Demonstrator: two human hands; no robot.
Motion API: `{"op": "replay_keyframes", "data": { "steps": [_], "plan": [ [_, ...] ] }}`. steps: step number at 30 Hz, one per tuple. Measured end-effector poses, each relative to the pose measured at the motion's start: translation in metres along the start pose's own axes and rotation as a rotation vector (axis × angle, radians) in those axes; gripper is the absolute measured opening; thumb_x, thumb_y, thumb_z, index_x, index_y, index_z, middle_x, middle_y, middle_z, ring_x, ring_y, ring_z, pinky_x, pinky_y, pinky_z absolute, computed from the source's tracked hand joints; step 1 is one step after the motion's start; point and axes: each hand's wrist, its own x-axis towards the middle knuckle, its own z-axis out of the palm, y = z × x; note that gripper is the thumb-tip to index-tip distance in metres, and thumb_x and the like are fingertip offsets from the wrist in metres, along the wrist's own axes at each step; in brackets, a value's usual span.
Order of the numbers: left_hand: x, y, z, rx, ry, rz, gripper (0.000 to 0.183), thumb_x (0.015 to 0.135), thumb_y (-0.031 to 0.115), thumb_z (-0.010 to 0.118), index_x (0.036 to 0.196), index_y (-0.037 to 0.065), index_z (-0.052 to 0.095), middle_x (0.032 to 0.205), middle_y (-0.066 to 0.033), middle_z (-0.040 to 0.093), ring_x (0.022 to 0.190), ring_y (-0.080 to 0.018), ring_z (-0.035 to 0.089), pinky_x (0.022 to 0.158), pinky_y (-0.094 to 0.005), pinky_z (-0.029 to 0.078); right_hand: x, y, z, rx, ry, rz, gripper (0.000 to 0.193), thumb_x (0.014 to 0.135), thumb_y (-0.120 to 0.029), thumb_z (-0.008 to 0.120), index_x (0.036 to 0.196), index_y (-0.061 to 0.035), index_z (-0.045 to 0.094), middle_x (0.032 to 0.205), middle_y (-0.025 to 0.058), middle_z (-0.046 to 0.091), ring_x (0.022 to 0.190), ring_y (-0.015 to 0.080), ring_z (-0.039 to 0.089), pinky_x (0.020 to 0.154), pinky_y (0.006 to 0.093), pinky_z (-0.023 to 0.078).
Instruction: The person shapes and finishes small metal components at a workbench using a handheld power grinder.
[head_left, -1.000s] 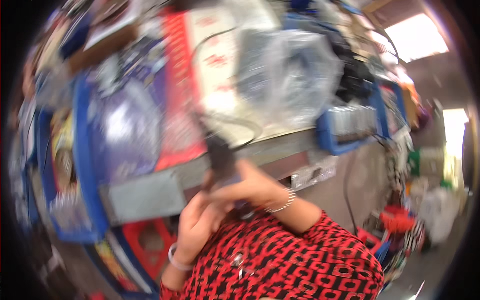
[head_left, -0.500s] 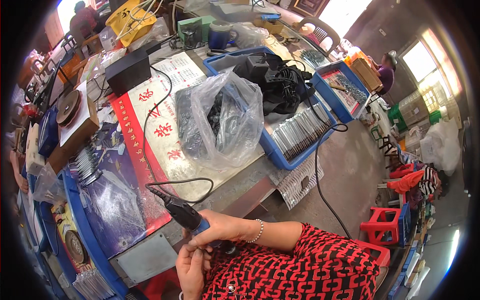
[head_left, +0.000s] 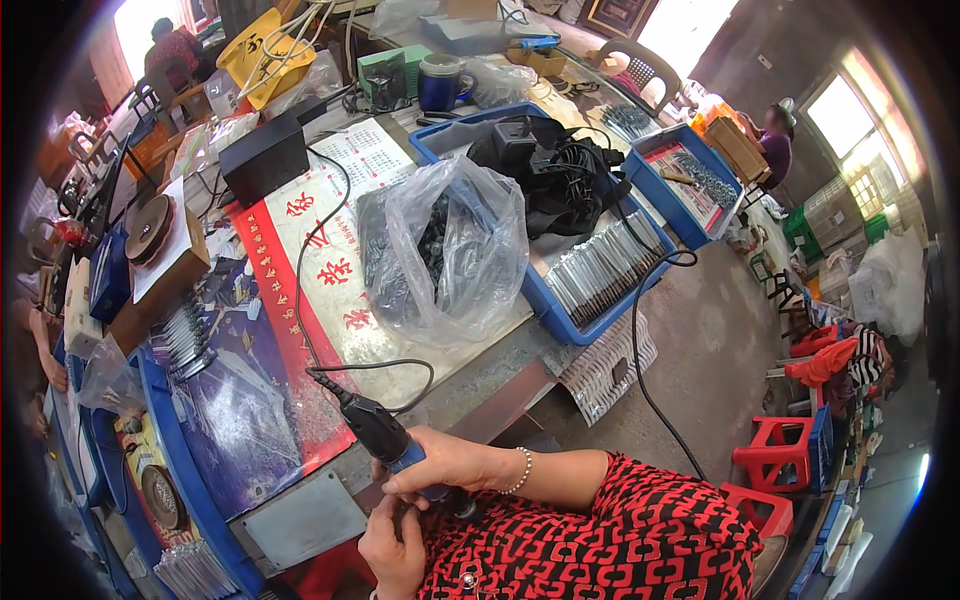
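One black-and-blue corded tool (head_left: 379, 430) is in the lower middle of the frame, firmly wrapped by the right hand (head_left: 445, 463), while the left hand (head_left: 394, 550) is just beside, fingers bent, its hold I cannot tell.

Head-worn fisheye view, facing down and forward, right hand (head_left: 442, 462) close below, workbench (head_left: 492, 360) just beyond

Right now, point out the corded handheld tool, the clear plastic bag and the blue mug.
Corded handheld tool (head_left: 380, 430), head view: on its black casing.
Clear plastic bag (head_left: 479, 262), head view: on its crumpled wall.
Blue mug (head_left: 437, 90), head view: on its side.
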Motion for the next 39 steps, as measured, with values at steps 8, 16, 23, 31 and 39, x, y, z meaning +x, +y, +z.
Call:
{"op": "replay_keyframes", "data": {
  "steps": [8,16,23,31,39],
  "plan": [
    [0.001,-0.004,0.006,-0.085,-0.062,-0.116,0.018,0.090,0.005,0.046,0.101,-0.007,0.055,0.080,-0.0097,0.064,0.064,-0.0152,0.061,0.061,-0.0252,0.049,-0.009,-0.007,-0.005,-0.007,0.040,-0.010,0.031,0.076,-0.019,0.069,0.098,-0.0022,0.054,0.074,0.0021,0.056,0.055,0.0075,0.053,0.050,0.0213,0.045],
    [-0.013,-0.002,-0.018,-0.256,-0.086,-0.436,0.011,0.089,0.005,0.047,0.087,-0.001,0.056,0.064,-0.0052,0.060,0.052,-0.0086,0.055,0.050,-0.0231,0.044,0.000,-0.011,0.007,-0.086,0.143,0.037,0.034,0.074,-0.013,0.069,0.101,0.0011,0.054,0.077,0.0088,0.064,0.055,0.0116,0.059,0.052,0.0233,0.046],
    [-0.042,-0.022,-0.042,-0.672,-0.016,-0.521,0.016,0.093,0.009,0.047,0.102,-0.001,0.054,0.073,-0.0023,0.058,0.057,-0.0065,0.052,0.052,-0.0202,0.042,-0.014,-0.016,0.003,-0.024,0.204,-0.252,0.049,0.072,-0.018,0.065,0.110,0.0047,0.044,0.070,0.0134,0.055,0.050,0.0156,0.054,0.046,0.0259,0.046],
    [-0.179,-0.089,-0.119,-0.428,0.967,-0.722,0.021,0.091,0.010,0.052,0.109,0.000,0.056,0.076,-0.0031,0.060,0.065,-0.0085,0.056,0.058,-0.0208,0.046,0.013,0.002,0.014,-0.042,0.072,-0.188,0.050,0.073,-0.019,0.067,0.112,0.0001,0.042,0.067,0.0122,0.051,0.046,0.0174,0.048,0.041,0.0280,0.043],
    [-0.245,-0.188,-0.210,-0.373,1.483,-0.729,0.018,0.086,0.008,0.058,0.102,0.000,0.059,0.082,-0.0016,0.059,0.069,-0.0091,0.056,0.058,-0.0208,0.046,0.022,0.011,0.051,-0.166,0.020,-0.139,0.050,0.073,-0.023,0.067,0.107,0.0034,0.042,0.062,0.0098,0.048,0.043,0.0159,0.047,0.042,0.0265,0.043]
  ]
}}
